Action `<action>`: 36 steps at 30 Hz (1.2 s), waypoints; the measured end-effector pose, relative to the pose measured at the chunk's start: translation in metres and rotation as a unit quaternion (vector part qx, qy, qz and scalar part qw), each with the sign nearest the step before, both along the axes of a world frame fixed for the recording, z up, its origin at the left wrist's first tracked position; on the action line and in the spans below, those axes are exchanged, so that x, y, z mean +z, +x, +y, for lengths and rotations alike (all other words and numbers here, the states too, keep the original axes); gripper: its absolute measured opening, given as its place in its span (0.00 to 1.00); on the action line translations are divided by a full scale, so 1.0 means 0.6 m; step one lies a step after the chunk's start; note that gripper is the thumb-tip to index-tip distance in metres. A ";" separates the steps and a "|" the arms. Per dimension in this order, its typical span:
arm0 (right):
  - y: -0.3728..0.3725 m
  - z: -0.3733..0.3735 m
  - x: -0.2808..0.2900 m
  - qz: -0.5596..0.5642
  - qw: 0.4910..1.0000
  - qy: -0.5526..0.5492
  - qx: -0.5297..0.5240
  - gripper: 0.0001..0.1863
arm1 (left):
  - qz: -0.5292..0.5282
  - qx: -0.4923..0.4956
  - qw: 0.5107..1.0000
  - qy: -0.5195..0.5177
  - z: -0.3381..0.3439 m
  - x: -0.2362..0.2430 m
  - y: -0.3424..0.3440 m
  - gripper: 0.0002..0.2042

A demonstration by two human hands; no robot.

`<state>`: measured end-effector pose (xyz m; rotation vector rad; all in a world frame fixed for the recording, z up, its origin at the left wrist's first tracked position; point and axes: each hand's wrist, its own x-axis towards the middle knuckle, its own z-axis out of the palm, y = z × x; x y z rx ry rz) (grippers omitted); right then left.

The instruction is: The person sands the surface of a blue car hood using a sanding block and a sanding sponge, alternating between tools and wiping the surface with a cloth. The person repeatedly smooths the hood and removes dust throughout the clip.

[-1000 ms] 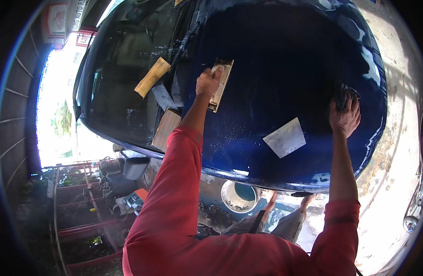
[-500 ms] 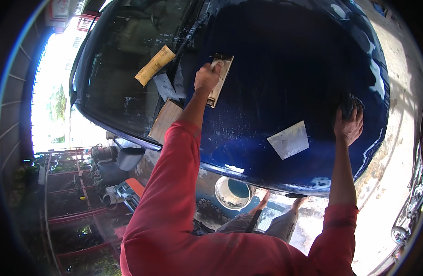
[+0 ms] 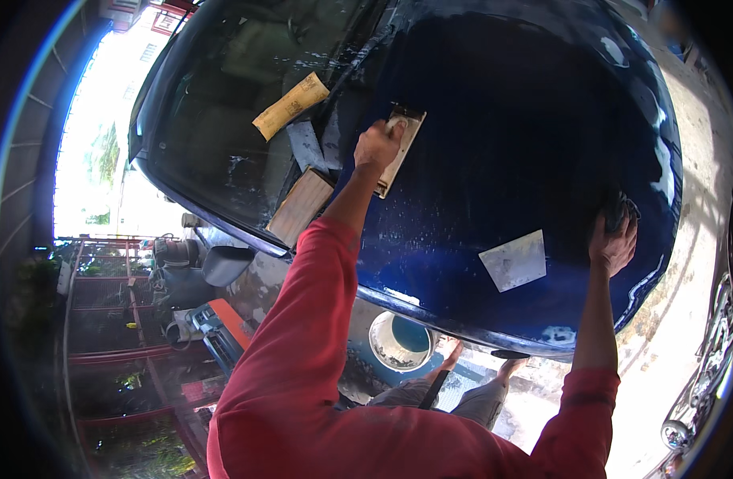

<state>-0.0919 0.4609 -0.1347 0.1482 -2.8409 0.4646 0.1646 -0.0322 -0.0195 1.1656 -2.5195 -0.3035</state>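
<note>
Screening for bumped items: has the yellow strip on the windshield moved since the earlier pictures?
No. Judged against the pale marks on the windshield, the yellow strip lies in the same place; only the view has shifted.

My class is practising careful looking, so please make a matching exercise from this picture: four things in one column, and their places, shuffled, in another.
Things
1. Long flat hand tool
2. Dark cloth-like piece
3. Yellow strip
4. Round bucket

Places
A. Lying on the windshield
B. Gripped by the left hand
C. Below the edge of the blue hood
D. At the fingers of the right hand

Right pairs
1-B; 2-D; 3-A; 4-C
</note>
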 end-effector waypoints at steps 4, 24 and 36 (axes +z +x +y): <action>0.005 -0.005 0.021 -0.002 1.000 0.002 -0.001 0.38 | -0.042 -0.026 0.998 0.048 0.119 0.012 0.124 0.26; 0.000 -0.008 0.013 -0.012 1.000 0.012 -0.016 0.39 | -0.108 -0.074 0.988 0.085 0.258 0.030 0.248 0.23; 0.006 -0.008 0.027 -0.010 1.000 0.002 -0.009 0.38 | -0.102 -0.024 0.984 0.143 0.236 0.035 0.157 0.24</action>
